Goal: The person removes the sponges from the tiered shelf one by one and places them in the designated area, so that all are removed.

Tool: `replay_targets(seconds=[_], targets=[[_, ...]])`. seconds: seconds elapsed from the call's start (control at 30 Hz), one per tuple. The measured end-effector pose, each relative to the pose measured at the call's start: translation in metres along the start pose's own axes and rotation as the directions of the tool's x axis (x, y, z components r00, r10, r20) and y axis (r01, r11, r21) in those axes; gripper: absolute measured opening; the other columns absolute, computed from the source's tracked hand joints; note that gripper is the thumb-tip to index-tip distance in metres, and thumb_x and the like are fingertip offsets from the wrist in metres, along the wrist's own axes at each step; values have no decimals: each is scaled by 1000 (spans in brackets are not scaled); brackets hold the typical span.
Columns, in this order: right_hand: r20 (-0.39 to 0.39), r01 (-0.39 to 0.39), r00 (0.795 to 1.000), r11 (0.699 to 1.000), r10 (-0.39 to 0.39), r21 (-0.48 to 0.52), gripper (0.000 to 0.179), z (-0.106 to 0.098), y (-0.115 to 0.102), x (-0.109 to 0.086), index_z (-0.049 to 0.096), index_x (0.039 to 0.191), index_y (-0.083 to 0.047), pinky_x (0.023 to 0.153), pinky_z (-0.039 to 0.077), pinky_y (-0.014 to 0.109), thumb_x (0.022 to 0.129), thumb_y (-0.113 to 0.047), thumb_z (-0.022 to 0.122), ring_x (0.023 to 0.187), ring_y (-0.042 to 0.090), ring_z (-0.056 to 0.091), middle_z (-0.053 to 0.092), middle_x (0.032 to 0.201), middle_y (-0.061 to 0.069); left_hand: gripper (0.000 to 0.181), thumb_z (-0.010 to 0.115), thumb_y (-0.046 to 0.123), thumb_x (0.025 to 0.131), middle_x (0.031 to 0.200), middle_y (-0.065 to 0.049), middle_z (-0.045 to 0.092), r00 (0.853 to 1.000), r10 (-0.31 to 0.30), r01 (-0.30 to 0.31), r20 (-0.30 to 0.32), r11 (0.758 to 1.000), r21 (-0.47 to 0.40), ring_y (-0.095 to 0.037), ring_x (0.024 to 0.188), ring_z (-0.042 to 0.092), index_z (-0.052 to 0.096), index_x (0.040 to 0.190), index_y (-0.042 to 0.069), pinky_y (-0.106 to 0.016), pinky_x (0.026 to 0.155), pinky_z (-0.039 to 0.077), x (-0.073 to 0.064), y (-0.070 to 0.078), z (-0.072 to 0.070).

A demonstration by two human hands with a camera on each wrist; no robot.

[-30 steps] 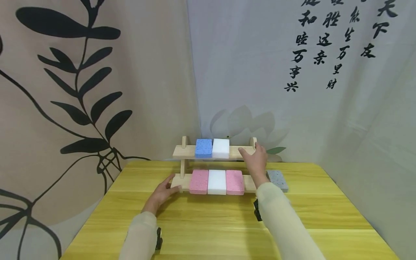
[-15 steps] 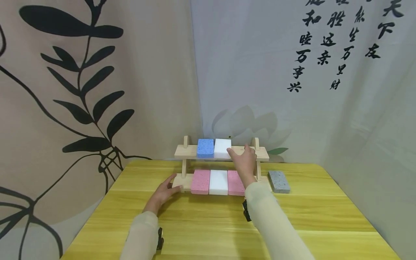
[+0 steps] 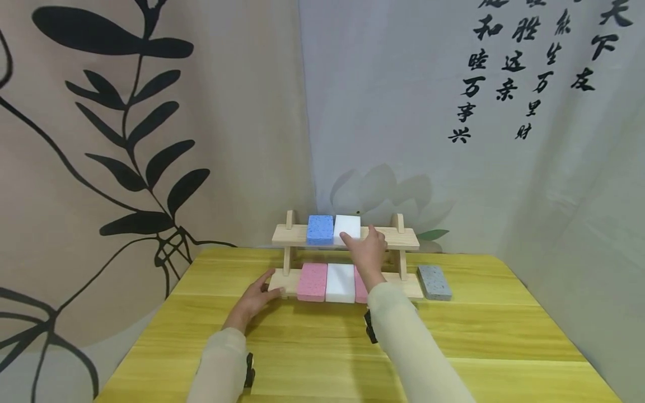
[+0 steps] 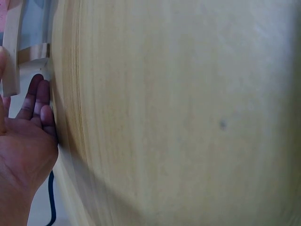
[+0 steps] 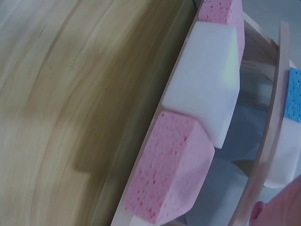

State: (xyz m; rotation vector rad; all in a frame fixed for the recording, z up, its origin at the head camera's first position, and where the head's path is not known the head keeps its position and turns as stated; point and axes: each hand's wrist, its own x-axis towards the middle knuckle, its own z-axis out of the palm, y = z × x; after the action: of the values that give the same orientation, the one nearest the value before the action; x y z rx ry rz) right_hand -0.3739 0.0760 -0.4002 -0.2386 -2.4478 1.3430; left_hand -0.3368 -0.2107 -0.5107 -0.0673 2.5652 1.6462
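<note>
A two-tier wooden rack (image 3: 288, 235) stands on the table. On its upper shelf a blue sponge (image 3: 319, 228) and a white sponge (image 3: 347, 222) stand side by side. My right hand (image 3: 369, 256) is at the white sponge, thumb over its front and fingers spread past its right edge. The lower shelf bears a pink sponge (image 3: 312, 282), a white sponge (image 3: 340, 283) and another pink sponge (image 5: 164, 165), partly covered by my right hand in the head view. With my left hand (image 3: 253, 302) I hold the rack's lower left end, thumb in front and fingers behind.
A grey sponge (image 3: 434, 282) lies on the yellow wooden table (image 3: 312, 347), just right of the rack. Behind the table hangs a cloth (image 3: 242, 140) printed with dark leaves and writing. Uprights (image 3: 398, 223) rise at both ends of the upper shelf.
My right hand has moved left along the upper shelf, from the right upright to the white sponge. My left hand stays at the rack's end. The sponges keep their places.
</note>
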Motion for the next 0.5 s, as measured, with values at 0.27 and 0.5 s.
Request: replay_targets(seconds=[0.27, 0.5], targets=[[-23, -11, 1000, 1000, 11, 8, 98, 11, -3, -2, 34, 153, -3, 109, 33, 52, 82, -56, 75, 133, 39, 33, 37, 147, 22, 79, 70, 41, 93, 148, -33, 38, 1000, 16, -16, 20, 1000, -14, -45, 135, 39, 29, 157, 22, -61, 108, 32, -2, 3, 0], [-50, -16, 999, 1000, 16, -8, 95, 21, -9, -4, 40, 146, 3, 102, 38, 52, 79, -53, 78, 124, 40, 39, 42, 139, 25, 80, 72, 40, 91, 134, -25, 52, 1000, 8, -8, 9, 999, -35, -35, 117, 53, 30, 157, 22, -57, 103, 38, -2, 1, -1]])
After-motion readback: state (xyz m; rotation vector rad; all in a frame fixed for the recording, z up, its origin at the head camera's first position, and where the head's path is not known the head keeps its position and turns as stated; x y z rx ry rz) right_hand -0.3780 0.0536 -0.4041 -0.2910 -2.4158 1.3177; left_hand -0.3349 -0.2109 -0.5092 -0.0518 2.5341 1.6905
